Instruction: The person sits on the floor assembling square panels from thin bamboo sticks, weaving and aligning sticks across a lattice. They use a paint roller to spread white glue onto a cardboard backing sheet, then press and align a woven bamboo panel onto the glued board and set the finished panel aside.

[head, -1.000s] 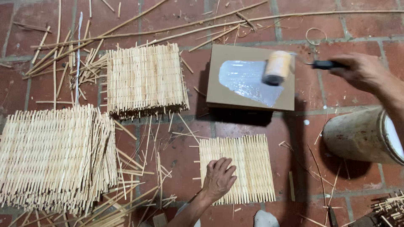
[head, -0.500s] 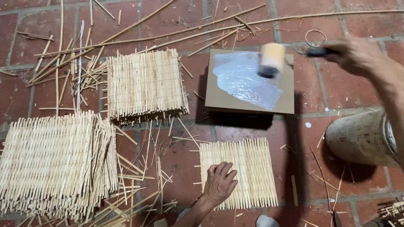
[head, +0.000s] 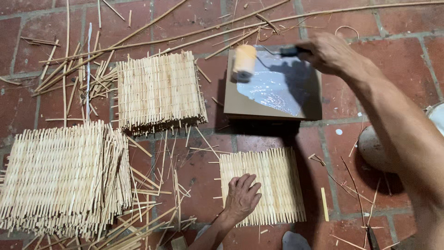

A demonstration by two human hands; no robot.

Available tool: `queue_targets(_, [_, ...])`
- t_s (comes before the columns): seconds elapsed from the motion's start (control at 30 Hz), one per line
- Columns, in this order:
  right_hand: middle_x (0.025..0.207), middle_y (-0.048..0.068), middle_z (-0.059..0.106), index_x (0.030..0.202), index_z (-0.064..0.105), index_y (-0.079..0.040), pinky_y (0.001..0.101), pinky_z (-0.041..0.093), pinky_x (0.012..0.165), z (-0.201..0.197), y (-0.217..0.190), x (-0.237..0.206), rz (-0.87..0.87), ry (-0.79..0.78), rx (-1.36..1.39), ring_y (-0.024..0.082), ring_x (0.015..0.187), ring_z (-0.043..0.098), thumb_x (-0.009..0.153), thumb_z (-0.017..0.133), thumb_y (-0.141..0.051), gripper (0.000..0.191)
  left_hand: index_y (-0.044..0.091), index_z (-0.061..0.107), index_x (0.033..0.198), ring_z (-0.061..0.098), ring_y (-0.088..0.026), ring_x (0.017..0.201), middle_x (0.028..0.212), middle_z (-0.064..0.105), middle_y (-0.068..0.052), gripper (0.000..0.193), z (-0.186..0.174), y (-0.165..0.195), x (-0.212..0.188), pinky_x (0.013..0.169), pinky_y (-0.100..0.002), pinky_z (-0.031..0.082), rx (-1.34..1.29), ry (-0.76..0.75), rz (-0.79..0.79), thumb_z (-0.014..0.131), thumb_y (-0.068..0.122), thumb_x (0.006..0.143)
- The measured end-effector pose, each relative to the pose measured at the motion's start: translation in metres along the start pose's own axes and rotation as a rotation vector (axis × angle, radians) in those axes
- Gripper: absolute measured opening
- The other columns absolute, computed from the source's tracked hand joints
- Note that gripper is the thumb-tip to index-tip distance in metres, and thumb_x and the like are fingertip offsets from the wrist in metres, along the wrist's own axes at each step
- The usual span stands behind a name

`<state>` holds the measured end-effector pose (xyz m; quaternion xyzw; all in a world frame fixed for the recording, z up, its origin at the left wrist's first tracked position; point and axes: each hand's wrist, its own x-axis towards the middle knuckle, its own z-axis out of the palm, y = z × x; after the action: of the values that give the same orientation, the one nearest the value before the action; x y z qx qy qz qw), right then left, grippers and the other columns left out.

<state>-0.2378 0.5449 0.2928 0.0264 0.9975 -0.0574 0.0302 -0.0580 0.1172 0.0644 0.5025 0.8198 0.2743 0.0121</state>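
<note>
My left hand (head: 241,196) lies flat, fingers spread, on a small woven bamboo mat (head: 273,178) on the brick floor. My right hand (head: 329,53) grips the dark handle of a small paint roller (head: 243,62). The roller's pale foam drum hangs over the left edge of a square brown board (head: 236,104) that carries a smear of white glue (head: 273,88). The board lies just beyond the mat.
A stack of woven mats (head: 159,90) sits left of the board, and a larger stack (head: 60,176) lies at the near left. Loose bamboo sticks (head: 152,37) are scattered over the bricks. A round pale container (head: 377,148) stands at the right, partly behind my forearm.
My right hand has carried the roller leftward across the glue board, from its right edge to its left edge. My left hand has stayed on the mat.
</note>
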Motion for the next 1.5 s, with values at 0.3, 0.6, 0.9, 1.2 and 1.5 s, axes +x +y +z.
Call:
queue_targets(0.3, [0.09, 0.005, 0.07, 0.137, 0.072, -0.022, 0.0334, 0.054, 0.062, 0.029, 0.1, -0.168, 0.175, 0.086, -0.323, 0.017, 0.073, 0.063, 0.101, 0.065, -0.04, 0.041, 0.007, 0.063, 0.123, 0.046, -0.029, 0.133, 0.139, 0.056, -0.015, 0.034, -0.006, -0.002, -0.003, 0.106, -0.049, 0.03, -0.03, -0.001, -0.007, 0.07, 0.023, 0.093])
queue_targets(0.6, [0.099, 0.007, 0.072, 0.135, 0.069, -0.019, 0.0392, 0.058, 0.07, 0.036, -0.021, -0.059, -0.205, 0.134, -0.107, 0.022, 0.081, 0.067, 0.098, 0.063, -0.022, 0.039, 0.008, 0.063, 0.124, 0.045, -0.027, 0.134, 0.14, 0.054, -0.014, 0.035, 0.002, -0.004, -0.005, 0.108, -0.048, 0.03, 0.004, 0.006, 0.005, 0.07, 0.024, 0.094])
queue_targets(0.9, [0.088, 0.009, 0.066, 0.136, 0.072, -0.026, 0.0435, 0.053, 0.066, 0.011, 0.059, -0.197, 0.148, 0.068, -0.118, 0.028, 0.075, 0.065, 0.093, 0.071, -0.034, 0.044, 0.007, 0.064, 0.124, 0.044, -0.03, 0.134, 0.138, 0.054, -0.015, 0.038, 0.002, 0.003, -0.007, 0.107, -0.05, 0.029, -0.002, 0.013, -0.004, 0.071, 0.025, 0.091])
queue_targets(1.2, [0.084, 0.007, 0.066, 0.134, 0.073, -0.022, 0.0383, 0.053, 0.067, 0.027, 0.08, -0.19, 0.11, 0.084, -0.231, 0.024, 0.078, 0.066, 0.097, 0.07, -0.037, 0.04, 0.008, 0.064, 0.122, 0.046, -0.028, 0.134, 0.138, 0.055, -0.013, 0.034, 0.002, 0.003, -0.003, 0.107, -0.048, 0.029, 0.043, 0.022, -0.001, 0.068, 0.025, 0.093])
queue_targets(1.5, [0.084, 0.002, 0.075, 0.136, 0.068, -0.025, 0.0424, 0.053, 0.049, 0.01, -0.063, -0.08, 0.049, -0.178, -0.055, 0.026, 0.051, 0.061, 0.102, 0.061, -0.036, 0.037, 0.009, 0.064, 0.122, 0.048, -0.027, 0.131, 0.137, 0.056, -0.014, 0.033, -0.002, -0.004, -0.004, 0.107, -0.047, 0.031, 0.026, 0.061, 0.019, 0.069, 0.025, 0.094])
